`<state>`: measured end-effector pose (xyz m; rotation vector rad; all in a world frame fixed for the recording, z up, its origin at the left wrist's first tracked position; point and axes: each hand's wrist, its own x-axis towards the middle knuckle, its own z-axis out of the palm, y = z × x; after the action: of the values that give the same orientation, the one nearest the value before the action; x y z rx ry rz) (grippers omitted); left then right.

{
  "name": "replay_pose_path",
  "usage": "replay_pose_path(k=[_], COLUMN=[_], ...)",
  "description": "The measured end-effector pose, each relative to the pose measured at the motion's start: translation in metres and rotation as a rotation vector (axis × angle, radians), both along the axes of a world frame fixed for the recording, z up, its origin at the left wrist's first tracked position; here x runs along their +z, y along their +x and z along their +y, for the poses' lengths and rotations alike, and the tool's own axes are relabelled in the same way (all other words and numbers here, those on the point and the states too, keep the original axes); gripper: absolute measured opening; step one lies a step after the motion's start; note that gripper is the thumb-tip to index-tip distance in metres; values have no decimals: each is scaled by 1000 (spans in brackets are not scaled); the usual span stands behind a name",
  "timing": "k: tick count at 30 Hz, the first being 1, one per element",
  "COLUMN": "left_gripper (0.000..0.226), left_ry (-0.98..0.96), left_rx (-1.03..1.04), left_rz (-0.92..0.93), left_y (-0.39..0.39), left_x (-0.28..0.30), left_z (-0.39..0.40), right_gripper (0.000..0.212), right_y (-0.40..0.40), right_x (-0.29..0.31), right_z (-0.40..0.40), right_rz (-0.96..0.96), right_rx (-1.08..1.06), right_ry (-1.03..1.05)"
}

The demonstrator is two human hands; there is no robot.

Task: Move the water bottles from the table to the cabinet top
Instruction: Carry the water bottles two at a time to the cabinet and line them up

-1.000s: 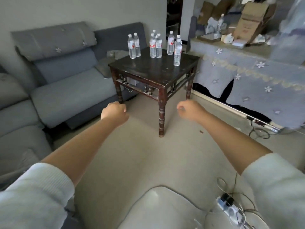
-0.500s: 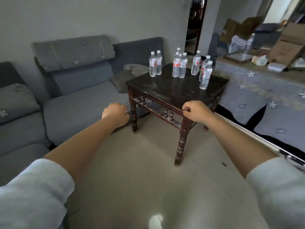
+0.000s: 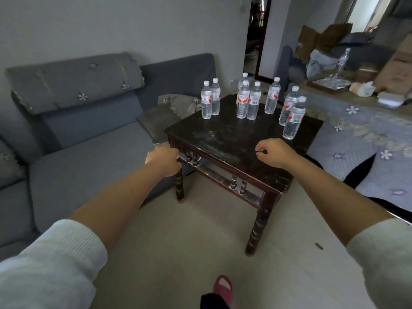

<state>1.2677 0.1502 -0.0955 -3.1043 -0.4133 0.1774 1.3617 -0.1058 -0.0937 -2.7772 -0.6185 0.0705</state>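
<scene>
grey sofa on the left, dark table right of it. eight bottles stand along the table's far side. left hand and right hand near its front edge, fingers curled, holding nothing.

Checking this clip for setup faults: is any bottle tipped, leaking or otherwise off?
Nothing stands out. All eight water bottles stand upright and capped on the dark wooden table, with no puddle visible. The tabletop looks worn and scuffed. Left hand and right hand are curled and hold nothing.
</scene>
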Motion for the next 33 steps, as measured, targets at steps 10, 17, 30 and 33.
replay_pose_path(k=[10,17,30,33], left_gripper=[41,40,40,40], left_ry=[11,3,-94,-189], left_rx=[-39,-31,-254,-345], left_rz=[-4,-16,-55,-81], left_y=[194,294,499,544], left_x=[10,10,6,10], left_z=[54,92,155,168], right_gripper=[28,27,25,24], right_y=[189,296,457,492], right_x=[10,12,-10,-8], right_z=[52,82,139,155], right_rz=[7,25,98,105], right_rx=[-7,-29,-298,-385], right_ry=[-6,12,60,68])
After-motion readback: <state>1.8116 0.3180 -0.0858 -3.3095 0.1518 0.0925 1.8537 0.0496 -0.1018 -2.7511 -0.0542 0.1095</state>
